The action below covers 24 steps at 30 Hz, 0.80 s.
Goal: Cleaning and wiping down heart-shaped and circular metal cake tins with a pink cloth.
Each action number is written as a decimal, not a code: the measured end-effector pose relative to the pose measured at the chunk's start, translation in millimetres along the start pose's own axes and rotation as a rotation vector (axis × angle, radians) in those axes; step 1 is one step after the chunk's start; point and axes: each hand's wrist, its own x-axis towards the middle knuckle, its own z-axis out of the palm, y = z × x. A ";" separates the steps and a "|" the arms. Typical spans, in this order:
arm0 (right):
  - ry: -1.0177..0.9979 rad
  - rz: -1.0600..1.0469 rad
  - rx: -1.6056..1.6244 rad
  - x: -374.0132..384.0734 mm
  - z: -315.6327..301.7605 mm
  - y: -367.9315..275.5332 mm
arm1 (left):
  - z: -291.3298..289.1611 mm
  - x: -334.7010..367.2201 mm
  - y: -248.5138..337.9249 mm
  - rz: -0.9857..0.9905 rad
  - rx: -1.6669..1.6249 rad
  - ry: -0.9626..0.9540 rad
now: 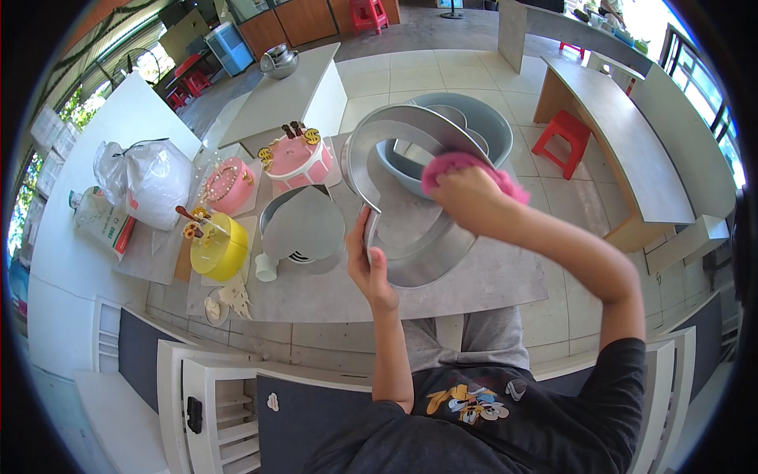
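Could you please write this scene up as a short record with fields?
Left hand: grips the metal ring at its left side
Right hand: holds a pink cloth at the ring's right side
Behind the ring: blue-grey basin with metalware inside
Cakes, on the left: one yellow, one pink, one pink and white
Beside the yellow cake: white cup
Far right: red stool

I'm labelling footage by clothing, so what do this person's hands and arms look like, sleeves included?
The left hand and right hand are ungloved, with nothing visible on the wrists. The black sleeves are short, the right one ending above the elbow.
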 end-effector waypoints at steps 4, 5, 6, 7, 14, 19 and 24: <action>0.848 -0.416 -0.398 17.7 -7.7 27.8 | 2.5 6.2 13.3 -0.115 0.056 -0.186; 0.989 -0.631 -0.465 21.2 -17.9 31.5 | 2.6 6.1 14.6 -0.167 0.138 -0.313; 0.986 -0.620 -0.460 27.1 -24.6 32.5 | 0.6 5.2 14.4 -0.172 0.137 -0.323; 1.027 -0.709 -0.596 32.5 -30.3 33.2 | -1.6 4.3 12.8 -0.228 0.050 -0.290; 0.866 -0.287 -0.502 10.8 -5.6 21.7 | -12.4 8.3 13.7 -0.193 -0.022 -0.205; 0.630 -0.329 0.132 -13.0 60.3 -0.9 | -10.1 9.4 7.5 -0.195 -0.063 -0.065; 0.030 -0.314 0.977 -17.7 47.4 -12.1 | -1.6 -4.1 -12.5 -0.187 0.012 -0.100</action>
